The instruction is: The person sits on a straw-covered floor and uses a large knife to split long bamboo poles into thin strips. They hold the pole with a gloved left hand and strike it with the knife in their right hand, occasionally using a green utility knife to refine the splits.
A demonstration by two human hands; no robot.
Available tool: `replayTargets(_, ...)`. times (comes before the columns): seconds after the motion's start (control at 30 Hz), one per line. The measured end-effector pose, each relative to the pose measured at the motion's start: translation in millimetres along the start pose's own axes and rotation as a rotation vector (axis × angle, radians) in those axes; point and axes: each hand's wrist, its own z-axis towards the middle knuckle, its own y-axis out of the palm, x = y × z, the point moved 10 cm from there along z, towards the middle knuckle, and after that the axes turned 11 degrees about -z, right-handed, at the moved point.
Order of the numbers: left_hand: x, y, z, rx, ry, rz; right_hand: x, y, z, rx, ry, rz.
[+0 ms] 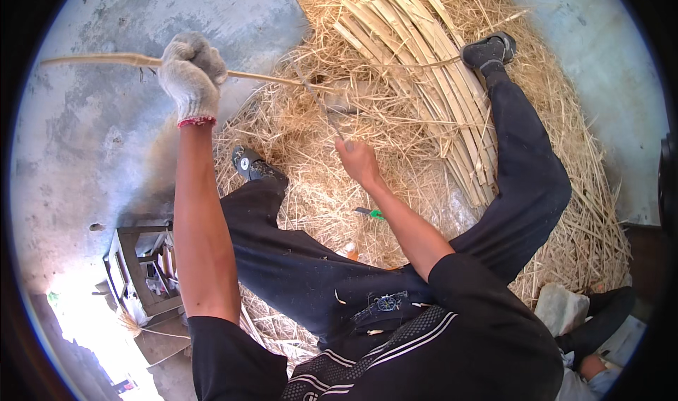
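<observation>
Two hands on one cane [99,60]: keep your gloved left hand [189,72] fisted tight around it while your bare right hand [359,161], closed on the blade [321,104], shaves beside the straw [311,182].

The grey concrete floor [85,139] carries everything. A big heap of dry straw [318,182] lies on it in the middle. A bundle of long pale stalks [424,69] lies on the straw, far right. A small green-handled tool [370,212] lies near.
</observation>
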Motion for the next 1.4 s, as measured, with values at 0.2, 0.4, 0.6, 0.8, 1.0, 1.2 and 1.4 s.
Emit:
replayTargets(0.2, -6.4, 11.2, 3.8, 0.061, 0.011, -0.019, 66.3, -1.1, 11.7, 0.033, 0.369, -0.091)
replayTargets(0.4, -3.9, 20.1, 9.4, 0.055, 0.046, -0.02, 66.1, 7.5, 15.6, 0.036, 0.301, 0.024)
replayTargets(0.6, -12.7, 28.9, 15.5, 0.131, 0.035, -0.011, 101.1, 57.4, 9.5, -0.417, 0.514, 0.892)
replayTargets(0.8, -19.2, 12.7, 21.5, 0.359, 0.079, 0.004, 38.0, -3.3, -7.7, -0.141, 0.318, 0.478)
replayTargets(1.0, -9.5, 15.6, 4.6, 0.49, 0.114, 0.14, 61.7, 24.3, 9.3, 0.055, 0.276, 0.147)
replayTargets(1.2, -25.8, 30.4, -4.4, 0.519, 0.114, 0.031, 79.1, 12.9, 10.7, 0.04, 0.325, 0.2)
replayTargets(1.4, -47.3, -32.1, 55.4, 0.398, 0.143, 0.255, 73.4, 24.0, -3.2, 0.032, 0.308, 0.139)
